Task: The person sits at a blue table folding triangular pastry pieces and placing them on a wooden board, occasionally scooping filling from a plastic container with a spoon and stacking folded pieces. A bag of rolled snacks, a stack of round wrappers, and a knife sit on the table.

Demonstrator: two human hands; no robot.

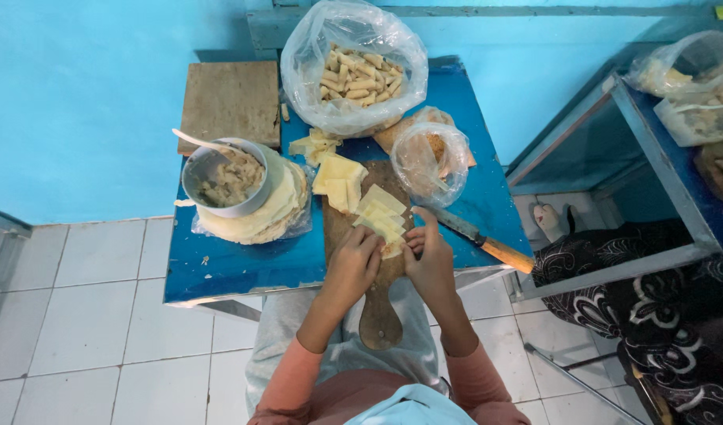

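Observation:
Both my hands meet over a wooden paddle-shaped cutting board (379, 315) on a small blue table (235, 267). My left hand (353, 264) and my right hand (430, 258) pinch a small pale piece of dough (393, 249) between their fingertips. Just beyond it lies a fanned row of yellow dough sheets (379, 212), with more cut sheets (339, 182) farther back.
A metal bowl of filling with a spoon (223, 179) sits on a stack of round wrappers (279, 211). A clear bag of rolled pieces (353, 75), a smaller bag (434, 161), a wooden block (229, 101) and a wooden-handled knife (483, 240) surround the board. Another person in dark patterned clothes (652, 307) sits at right.

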